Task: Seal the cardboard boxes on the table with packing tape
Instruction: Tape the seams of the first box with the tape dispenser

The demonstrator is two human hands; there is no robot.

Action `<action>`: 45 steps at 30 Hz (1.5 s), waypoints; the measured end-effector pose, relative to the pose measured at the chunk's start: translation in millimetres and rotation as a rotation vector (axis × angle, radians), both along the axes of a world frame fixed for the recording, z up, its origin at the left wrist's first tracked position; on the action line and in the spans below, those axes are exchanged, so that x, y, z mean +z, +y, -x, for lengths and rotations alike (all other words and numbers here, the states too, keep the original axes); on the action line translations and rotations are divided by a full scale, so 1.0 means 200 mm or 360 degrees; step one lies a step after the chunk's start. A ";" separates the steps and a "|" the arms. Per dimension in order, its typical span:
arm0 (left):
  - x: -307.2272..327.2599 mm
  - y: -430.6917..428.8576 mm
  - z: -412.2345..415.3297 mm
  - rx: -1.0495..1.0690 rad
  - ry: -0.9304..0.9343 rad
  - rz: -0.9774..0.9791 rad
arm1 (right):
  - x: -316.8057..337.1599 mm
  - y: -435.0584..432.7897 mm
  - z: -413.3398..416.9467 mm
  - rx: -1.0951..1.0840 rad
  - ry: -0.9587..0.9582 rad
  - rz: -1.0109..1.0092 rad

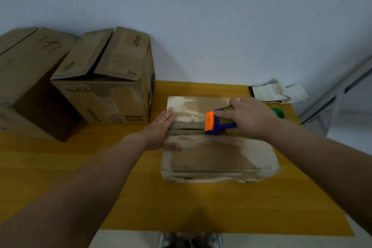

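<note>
Boxes: three total. One flat box (219, 143) sits mid-frame on the yellow table (100, 177), two bigger boxes (104, 80) upper left. Left hand (163, 131) lies spread flat on it; right hand (249, 119) has its grip wrapped around one blue-orange tape dispenser (215, 123).

Left hand (163, 130) presses the flat box (217, 155) while right hand (248, 119) grips the tape dispenser (214, 123).

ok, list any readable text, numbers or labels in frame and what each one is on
"141", handwritten and seen upside down, best guess: top of the far-left box.
Printed black text on the middle box, top flaps and front: too blurred to read.
Flat box, tape dispenser and white packaging: no text visible.
</note>
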State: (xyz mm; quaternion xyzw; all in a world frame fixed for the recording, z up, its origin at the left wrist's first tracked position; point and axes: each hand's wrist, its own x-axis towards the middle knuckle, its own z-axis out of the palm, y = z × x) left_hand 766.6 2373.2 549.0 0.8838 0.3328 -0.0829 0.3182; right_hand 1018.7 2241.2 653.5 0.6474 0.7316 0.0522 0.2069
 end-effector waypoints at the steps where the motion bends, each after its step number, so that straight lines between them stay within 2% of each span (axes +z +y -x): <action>1: 0.01 -0.03 -0.01 0.0075 -0.0064 0.0058 | -0.03 0.00 0.02 -0.0001 -0.0028 -0.0008; 4: 0.00 -0.14 0.02 0.0456 -0.0358 0.0243 | -0.06 0.01 0.04 -0.0035 -0.0004 -0.0043; 7: -0.05 -0.26 0.02 0.0912 -0.0725 0.0812 | -0.06 0.00 0.02 -0.0042 0.0011 -0.0055; 9: -0.05 -0.30 0.00 0.1075 -0.0800 0.0979 | -0.06 0.00 0.02 -0.0031 0.0030 -0.0045; 12: -0.03 -0.29 -0.05 0.1148 -0.0757 0.1011 | -0.04 0.00 0.01 -0.0043 0.0107 -0.0021; 13: -0.01 -0.28 -0.07 0.1161 -0.0676 0.0935 | -0.03 0.01 0.00 -0.0039 0.0133 -0.0009; 14: 0.00 -0.28 -0.10 0.1130 -0.0568 0.0734 | -0.03 0.02 -0.02 -0.0027 0.0153 0.0002; 15: 0.02 -0.27 -0.14 0.1018 -0.0415 0.0391 | -0.02 0.02 -0.03 -0.0017 0.0166 0.0014; 17: 0.02 -0.29 -0.22 0.0582 -0.0173 -0.0352 | -0.01 0.03 -0.04 0.0000 0.0186 0.0038; 19: 0.00 -0.31 -0.28 0.0205 -0.0043 -0.0643 | -0.01 0.03 -0.05 0.0016 0.0185 0.0046; 21: -0.04 -0.30 -0.27 0.0066 0.0090 -0.0716 | -0.01 0.05 -0.03 0.0043 0.0169 0.0043; 28: -0.05 -0.15 -0.05 0.0037 0.0209 -0.0746 | -0.02 0.16 0.17 0.0130 0.0193 -0.0037; 33: -0.04 -0.15 -0.06 0.0022 0.0240 -0.0736 | 0.06 0.09 0.00 -0.0006 0.0486 -0.0011; 37: -0.02 -0.16 -0.06 -0.0017 0.0275 -0.0717 | 0.09 -0.04 -0.22 -0.0052 0.0269 -0.0010; 42: 0.02 -0.21 -0.12 0.0099 0.0391 -0.0666 | -0.03 -0.07 -0.18 -0.0011 0.0070 -0.0004; 45: 0.00 -0.36 -0.31 0.0163 0.0334 -0.0629 | -0.05 -0.06 -0.17 -0.0030 0.0075 -0.0007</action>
